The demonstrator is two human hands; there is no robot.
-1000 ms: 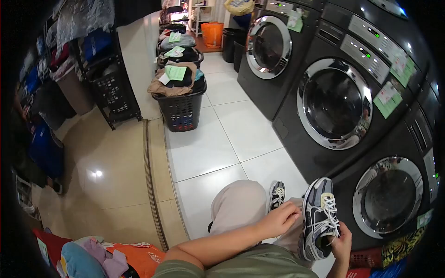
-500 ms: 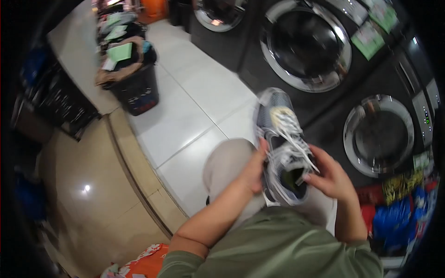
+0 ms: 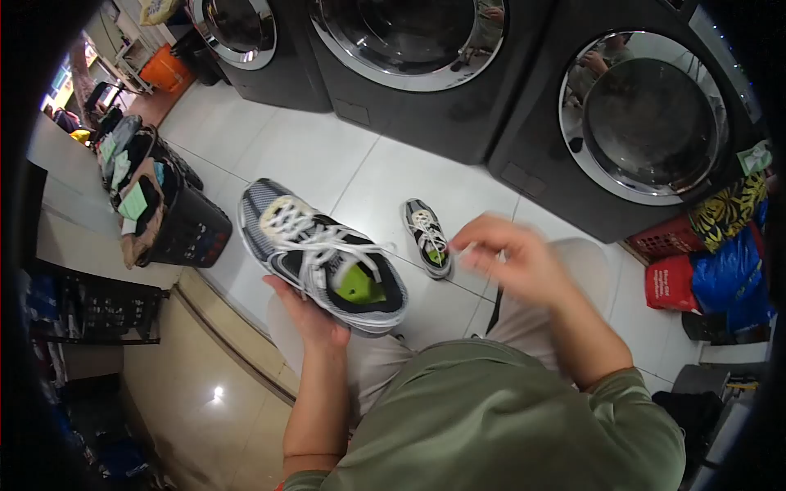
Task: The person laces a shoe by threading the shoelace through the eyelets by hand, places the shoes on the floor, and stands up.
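Observation:
A grey and black running shoe with white laces and a green insole rests in my left hand, which grips it from below near the heel. Its toe points up and to the left. To the right of it, my right hand is raised and blurred by motion, its fingers curled, thumb and forefinger near each other; whether something is between them is too blurred to tell. A matching shoe stands on the white tiled floor, just left of my right fingertips.
Dark front-loading machines line the far side. A black laundry basket of clothes stands at the left, near an orange bin. At the right are a red basket and a blue bag. A metal floor track runs at lower left.
The view has turned right. My left hand has come under the shoe and carried it left, while my right hand has let go of it and moved away to the right.

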